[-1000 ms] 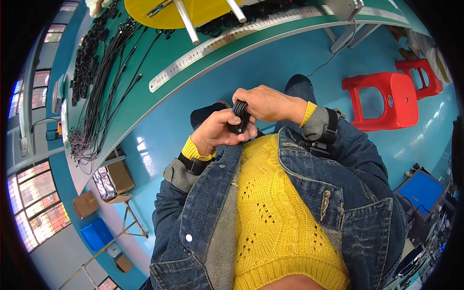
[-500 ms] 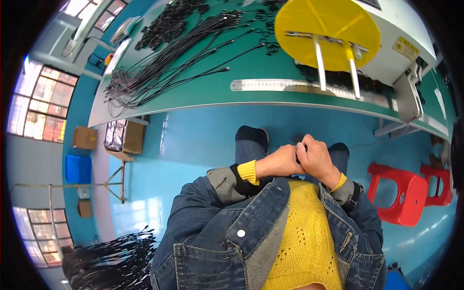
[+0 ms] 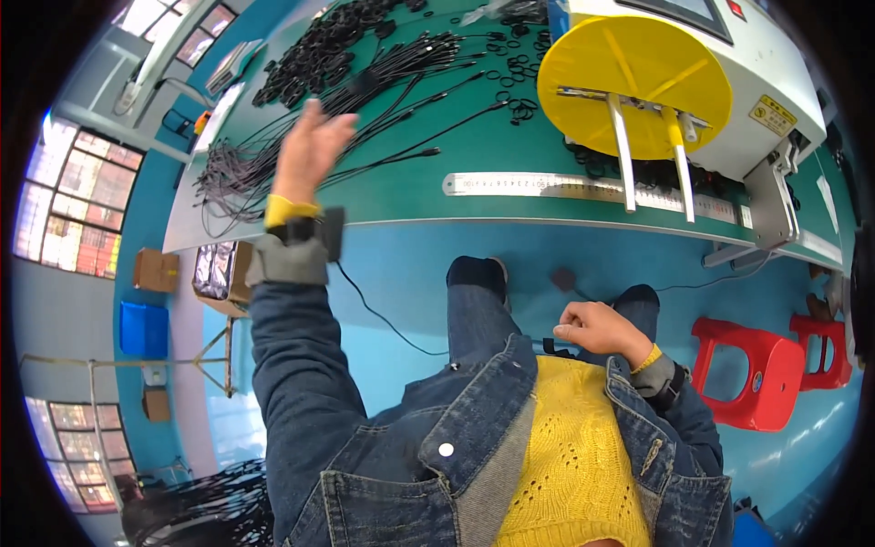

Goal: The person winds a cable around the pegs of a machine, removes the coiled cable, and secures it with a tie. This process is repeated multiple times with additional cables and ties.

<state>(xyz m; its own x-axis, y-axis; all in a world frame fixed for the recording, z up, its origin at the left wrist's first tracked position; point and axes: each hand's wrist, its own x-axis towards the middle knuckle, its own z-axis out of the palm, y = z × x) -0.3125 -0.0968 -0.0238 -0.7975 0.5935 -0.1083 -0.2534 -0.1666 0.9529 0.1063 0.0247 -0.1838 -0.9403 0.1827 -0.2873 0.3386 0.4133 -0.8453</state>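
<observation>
My left hand (image 3: 312, 150) reaches out over the bench, fingers stretched and thumb apart, with nothing held. Beneath and around it lie many long black cables (image 3: 383, 96) with plugs at their ends. Just beyond the fingertips is a small blurred black lump (image 3: 363, 84); I cannot tell whether it is in the air or lying on the cables. My right hand (image 3: 597, 326) stays in front of my waist, fingers curled in and thumb against them. Whatever it may hold is hidden. A black band with a cord (image 3: 387, 319) is on my left wrist.
A heap of black coiled pieces (image 3: 319, 50) lies at the bench's far left, with loose black rings (image 3: 518, 68) nearer the middle. A steel ruler (image 3: 510, 184) runs along the front edge. The machine's yellow disc (image 3: 638, 82) overhangs the right side. Red stools (image 3: 761, 378) stand at right.
My hands were together at my waist around something dark. My left hand has parted, swung forward and left over the cables, and opened. My right hand has stayed near my waist.
</observation>
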